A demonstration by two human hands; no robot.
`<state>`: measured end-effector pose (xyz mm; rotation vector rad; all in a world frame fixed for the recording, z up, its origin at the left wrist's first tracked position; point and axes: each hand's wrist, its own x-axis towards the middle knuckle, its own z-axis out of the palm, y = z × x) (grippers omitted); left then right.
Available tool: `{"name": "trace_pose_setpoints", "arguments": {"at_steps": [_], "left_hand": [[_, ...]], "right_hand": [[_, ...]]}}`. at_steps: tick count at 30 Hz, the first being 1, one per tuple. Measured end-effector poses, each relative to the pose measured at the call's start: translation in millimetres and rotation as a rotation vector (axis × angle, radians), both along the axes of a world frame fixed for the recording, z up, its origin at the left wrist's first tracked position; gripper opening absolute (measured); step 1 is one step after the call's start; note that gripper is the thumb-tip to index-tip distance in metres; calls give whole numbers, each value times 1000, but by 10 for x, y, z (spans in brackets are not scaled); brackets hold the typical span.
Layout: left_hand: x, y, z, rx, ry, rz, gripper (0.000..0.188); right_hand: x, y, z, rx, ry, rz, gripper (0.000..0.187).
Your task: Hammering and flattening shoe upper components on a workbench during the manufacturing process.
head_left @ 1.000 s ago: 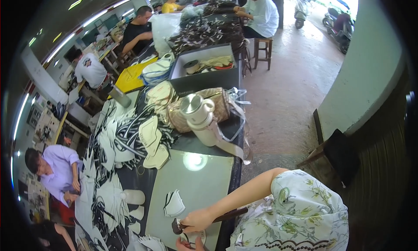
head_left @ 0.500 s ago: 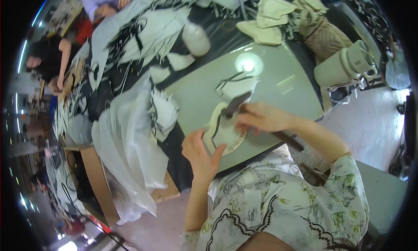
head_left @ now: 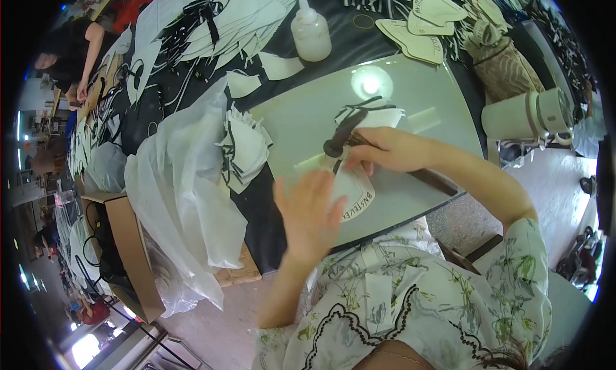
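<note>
My right hand (head_left: 391, 151) is wrapped round a hammer (head_left: 345, 131). Its dark head lies over the worktop, and the wooden handle runs back under my forearm. Just below the head is a flat white piece with a curved cream edge (head_left: 359, 202) bearing printed marks. My left hand (head_left: 308, 210), smeared by motion, hovers over that piece's left side with fingers spread and hides part of it. I cannot tell whether it touches the piece. Beyond the hammer lies a small stack of white pieces with black strips (head_left: 378, 117).
The glossy grey-green board (head_left: 289, 129) lies under the work. Around it are a fanned stack of white pieces (head_left: 247, 145), a squeeze bottle (head_left: 311, 35), cream templates (head_left: 414, 40), a pale tumbler (head_left: 526, 117), a plastic sheet (head_left: 186, 190) and a cardboard box (head_left: 131, 254). Another person (head_left: 74, 56) sits far left.
My left hand has come off the edge of the curved piece and is moving above it. The right hand still grips the hammer near its head. The whole view has shifted slightly.
</note>
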<state>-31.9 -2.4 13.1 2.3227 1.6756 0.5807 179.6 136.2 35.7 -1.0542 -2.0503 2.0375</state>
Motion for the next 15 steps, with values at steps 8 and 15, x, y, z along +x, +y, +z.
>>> {"name": "trace_pose_setpoints", "arguments": {"at_steps": [8,15], "left_hand": [[246,-59,-124,29,-29,-30,52],[361,132,-121,178,-118,302,31]], "right_hand": [[13,82,240,142,-77,-39,30],[55,76,412,734,-458,341,33]]}}
